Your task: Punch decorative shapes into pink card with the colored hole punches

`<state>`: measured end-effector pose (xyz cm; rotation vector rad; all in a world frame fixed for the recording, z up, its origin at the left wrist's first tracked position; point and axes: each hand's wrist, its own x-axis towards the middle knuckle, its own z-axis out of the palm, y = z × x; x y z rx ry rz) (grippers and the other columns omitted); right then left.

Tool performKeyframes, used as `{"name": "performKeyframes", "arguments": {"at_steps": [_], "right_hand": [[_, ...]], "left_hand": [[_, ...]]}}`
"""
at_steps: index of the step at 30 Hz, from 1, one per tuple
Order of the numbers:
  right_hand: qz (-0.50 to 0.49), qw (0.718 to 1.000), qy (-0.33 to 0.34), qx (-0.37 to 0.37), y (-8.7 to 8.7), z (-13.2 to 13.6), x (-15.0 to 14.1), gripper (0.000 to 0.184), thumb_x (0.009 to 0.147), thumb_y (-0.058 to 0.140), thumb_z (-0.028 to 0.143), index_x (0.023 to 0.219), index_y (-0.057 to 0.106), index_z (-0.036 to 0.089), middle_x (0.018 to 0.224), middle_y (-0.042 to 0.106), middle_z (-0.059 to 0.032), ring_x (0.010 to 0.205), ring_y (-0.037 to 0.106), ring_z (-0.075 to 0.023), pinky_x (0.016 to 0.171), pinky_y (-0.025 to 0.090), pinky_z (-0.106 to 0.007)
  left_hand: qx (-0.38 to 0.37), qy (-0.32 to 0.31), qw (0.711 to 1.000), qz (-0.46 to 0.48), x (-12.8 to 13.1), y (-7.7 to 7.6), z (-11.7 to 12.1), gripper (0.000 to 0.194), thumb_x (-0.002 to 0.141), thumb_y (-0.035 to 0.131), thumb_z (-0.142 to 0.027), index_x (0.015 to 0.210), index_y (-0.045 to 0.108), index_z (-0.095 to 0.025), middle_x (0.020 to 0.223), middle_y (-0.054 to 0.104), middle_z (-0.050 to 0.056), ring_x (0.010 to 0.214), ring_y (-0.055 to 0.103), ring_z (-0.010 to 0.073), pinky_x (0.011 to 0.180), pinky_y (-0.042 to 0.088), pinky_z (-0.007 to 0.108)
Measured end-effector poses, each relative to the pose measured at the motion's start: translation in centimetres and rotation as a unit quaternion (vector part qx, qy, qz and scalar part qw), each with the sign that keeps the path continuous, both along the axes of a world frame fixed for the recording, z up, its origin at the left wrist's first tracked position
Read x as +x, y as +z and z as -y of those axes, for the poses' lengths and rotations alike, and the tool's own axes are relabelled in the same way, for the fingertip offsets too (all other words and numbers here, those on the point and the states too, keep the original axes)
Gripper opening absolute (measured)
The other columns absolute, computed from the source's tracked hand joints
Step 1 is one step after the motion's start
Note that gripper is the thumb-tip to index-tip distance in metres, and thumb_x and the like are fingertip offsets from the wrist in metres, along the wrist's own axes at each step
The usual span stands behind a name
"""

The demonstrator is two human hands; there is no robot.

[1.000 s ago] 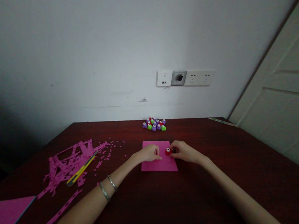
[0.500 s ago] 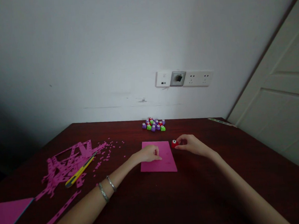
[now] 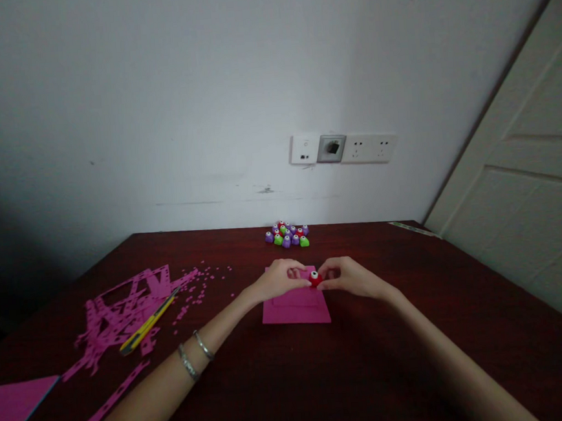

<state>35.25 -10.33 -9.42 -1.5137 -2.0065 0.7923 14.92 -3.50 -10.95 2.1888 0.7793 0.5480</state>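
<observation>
A pink paper sheet (image 3: 296, 308) lies on the dark wooden table (image 3: 380, 358). My left hand (image 3: 279, 280) curls over the sheet's far edge and lifts it a little, fingers pinched on the paper. My right hand (image 3: 347, 276) pinches a small red paper punch (image 3: 315, 278) at that same far edge, right beside the left fingertips. Two bracelets sit on my left wrist.
A cluster of several purple, green and red punches (image 3: 286, 235) sits by the wall. Pink paper scraps (image 3: 123, 307) and a yellow utility knife (image 3: 146, 324) lie at left. Another pink sheet (image 3: 14, 403) is at the lower left corner. A door stands at right.
My right hand carried the red punch off the sheet to the right, then brought it back to the far edge. My left hand moved up and now grips that edge.
</observation>
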Motion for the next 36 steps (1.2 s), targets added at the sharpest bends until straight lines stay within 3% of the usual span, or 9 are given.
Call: {"name": "performKeyframes", "arguments": {"at_steps": [5,11,16,27,31,36], "right_hand": [[0.005,1.0,-0.004,0.004,-0.2,-0.2,0.2,0.03,0.069,0.067,0.042,0.083,0.069,0.015,0.071,0.061,-0.0008,0.062,0.051,-0.0119,0.055,0.039,-0.022],[0.043,0.995,-0.085,0.024,-2.6,-1.6,3.2,0.03,0.069,0.066,0.041,0.083,0.07,0.015,0.074,0.065,-0.0029,0.064,0.053,-0.0137,0.059,0.039,-0.025],[0.059,0.993,-0.099,0.006,-4.1,-2.0,5.3,0.03,0.07,0.065,0.041,0.082,0.07,0.015,0.076,0.066,-0.0034,0.068,0.055,-0.0151,0.062,0.04,-0.025],[0.056,0.994,-0.098,0.008,-4.6,-2.1,5.8,0.027,0.068,0.066,0.039,0.081,0.067,0.015,0.079,0.065,-0.0039,0.07,0.055,-0.0154,0.064,0.041,-0.025],[0.046,0.994,-0.104,0.005,-4.7,-2.1,6.2,0.039,0.064,0.069,0.044,0.09,0.064,0.016,0.078,0.064,-0.0033,0.067,0.055,-0.0149,0.06,0.041,-0.025],[-0.023,0.975,-0.206,0.084,-5.8,-2.1,7.3,0.04,0.076,0.05,0.057,0.073,0.061,0.018,0.063,0.059,-0.0011,0.057,0.051,-0.0137,0.054,0.038,-0.024]], "left_hand": [[0.014,-0.007,1.0,-0.006,0.2,-0.4,0.1,0.039,0.068,0.069,-0.037,0.099,0.066,-0.015,0.081,0.065,0.003,0.07,0.054,0.0121,0.066,0.044,0.025],[0.04,-0.017,0.999,-0.018,-0.4,-0.9,-0.9,0.022,0.075,0.058,-0.026,0.089,0.069,-0.014,0.082,0.068,0.005,0.073,0.058,0.0135,0.068,0.044,0.025],[0.031,-0.054,0.996,-0.07,-0.7,-1.1,-1.1,0.019,0.072,0.057,-0.02,0.084,0.07,-0.013,0.082,0.07,0.005,0.073,0.061,0.0143,0.069,0.045,0.025],[0.04,-0.08,0.992,-0.085,-1.0,-2.0,-1.7,0.019,0.072,0.053,-0.018,0.078,0.071,-0.013,0.079,0.071,0.004,0.072,0.063,0.0144,0.07,0.045,0.023],[0.042,-0.079,0.992,-0.085,-0.9,-1.9,-1.7,0.018,0.072,0.054,-0.018,0.076,0.071,-0.013,0.078,0.071,0.004,0.071,0.063,0.0144,0.069,0.045,0.023],[0.028,-0.064,0.995,-0.067,-1.0,-2.3,-2.2,0.018,0.071,0.055,-0.021,0.077,0.071,-0.014,0.077,0.071,0.003,0.072,0.063,0.0144,0.069,0.044,0.023]]}}
